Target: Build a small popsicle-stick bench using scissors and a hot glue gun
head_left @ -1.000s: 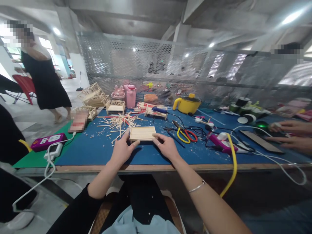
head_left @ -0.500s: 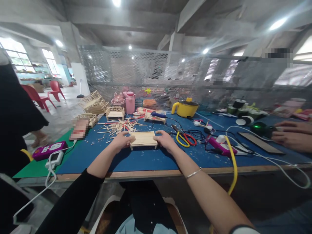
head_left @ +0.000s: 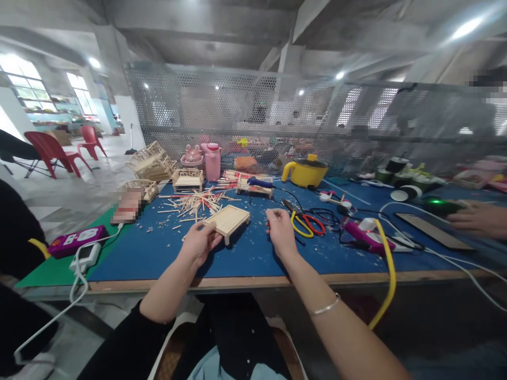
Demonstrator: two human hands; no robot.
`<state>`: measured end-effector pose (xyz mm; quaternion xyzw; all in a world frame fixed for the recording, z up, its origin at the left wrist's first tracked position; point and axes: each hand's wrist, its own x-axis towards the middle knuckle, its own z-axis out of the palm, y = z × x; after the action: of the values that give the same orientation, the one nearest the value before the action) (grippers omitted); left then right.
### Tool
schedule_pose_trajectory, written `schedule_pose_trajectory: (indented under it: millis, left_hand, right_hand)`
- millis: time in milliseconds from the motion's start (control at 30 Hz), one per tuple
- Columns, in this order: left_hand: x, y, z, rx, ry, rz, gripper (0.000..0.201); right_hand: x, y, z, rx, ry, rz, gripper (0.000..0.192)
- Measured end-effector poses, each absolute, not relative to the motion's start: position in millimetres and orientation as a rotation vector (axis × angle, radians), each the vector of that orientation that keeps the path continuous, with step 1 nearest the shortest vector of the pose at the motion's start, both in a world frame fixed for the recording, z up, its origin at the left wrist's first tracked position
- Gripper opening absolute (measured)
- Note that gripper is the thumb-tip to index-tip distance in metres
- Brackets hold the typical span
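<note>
One long blue work table [head_left: 253, 253] stretches before me, backed by a perforated metal screen [head_left: 245, 111]. Far back on it stands a yellow pot [head_left: 307, 171], and nearer lie a loose pile of wooden sticks [head_left: 194, 202] and yellow-and-red scissors [head_left: 307, 222]. My left hand [head_left: 200, 244] grips the near corner of a small flat stick-built panel [head_left: 227, 219], holding it tilted just above the table. My right hand [head_left: 280, 229] hovers just beside the panel, apart from it, fingers loosely curled and holding nothing I can see.
</note>
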<state>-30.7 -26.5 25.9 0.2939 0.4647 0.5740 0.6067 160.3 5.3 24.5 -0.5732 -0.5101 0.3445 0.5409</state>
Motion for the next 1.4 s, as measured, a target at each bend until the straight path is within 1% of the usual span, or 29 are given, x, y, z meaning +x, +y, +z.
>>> schedule_pose_trajectory:
  millis: [67,133,200,267,333,400,500,533,567,700,767,833,1000,1167,1267,1333,1400]
  left_hand:
    - [-23.5,-33.8,25.4,0.684,1.089,1.336,0.011]
    - [-22.5,-42.2,27.6,0.714,1.089,1.274,0.018]
    - [-29.5,-49.3,29.3,0.823,1.151,1.148,0.031]
    - [-42.4,-53.0,27.7,1.053,1.335,1.063,0.048]
    - [-56.0,-52.6,22.4,1.382,1.562,1.115,0.057]
    - [-65.5,-50.1,15.9,1.669,1.711,1.171,0.055]
    - [-69.8,-47.9,10.3,1.886,1.74,1.089,0.042]
    - [-69.9,-48.0,10.2,1.931,1.701,1.052,0.04]
    - [-69.9,-48.2,10.8,1.973,1.656,1.024,0.037]
    - [-73.0,-47.9,14.1,2.072,1.586,0.981,0.025]
    - [-74.9,-46.5,12.8,2.054,1.636,0.986,0.018]
    - [-75.0,-45.7,9.3,1.986,1.675,1.016,0.021]
    - [-66.9,-49.8,3.3,1.883,1.593,1.081,0.051]
    - [-60.6,-52.4,11.4,1.986,1.569,1.072,0.058]
    - [-63.1,-51.0,15.0,1.85,1.413,1.188,0.056]
    - [-65.5,-49.7,15.2,1.705,1.277,1.322,0.046]
    - [-65.9,-48.5,15.2,1.661,1.276,1.446,0.037]
  right_hand:
    - [153.4,-5.7,21.0,-1.371,-1.283,0.886,0.027]
    - [150.1,-12.7,20.9,-1.38,-1.363,0.942,0.023]
    - [151.2,-17.2,24.0,-1.389,-1.412,0.92,0.02]
    - [154.0,-23.4,27.5,-1.378,-1.449,0.856,0.02]
    - [153.9,-33.6,28.3,-1.362,-1.55,0.753,0.021]
    - [148.7,-46.0,26.0,-1.392,-1.691,0.619,0.03]
    - [137.0,-58.6,20.3,-1.465,-1.847,0.48,0.058]
    - [134.3,-59.5,18.8,-1.46,-1.871,0.461,0.062]
    - [133.0,-58.7,17.7,-1.442,-1.885,0.446,0.062]
    - [140.2,-47.6,16.5,-1.366,-1.86,0.393,0.034]
    - [145.9,-43.9,15.4,-1.337,-1.83,0.406,0.028]
    - [149.1,-43.6,13.1,-1.313,-1.81,0.435,0.026]
    - [147.9,-46.9,6.7,-1.296,-1.768,0.451,0.028]
    - [148.6,-43.7,6.0,-1.264,-1.693,0.484,0.028]
    - [150.9,-39.6,9.1,-1.245,-1.587,0.532,0.029]
    - [152.6,-36.9,13.3,-1.213,-1.466,0.637,0.031]
    - [154.3,-35.4,19.1,-1.172,-1.327,0.797,0.034]
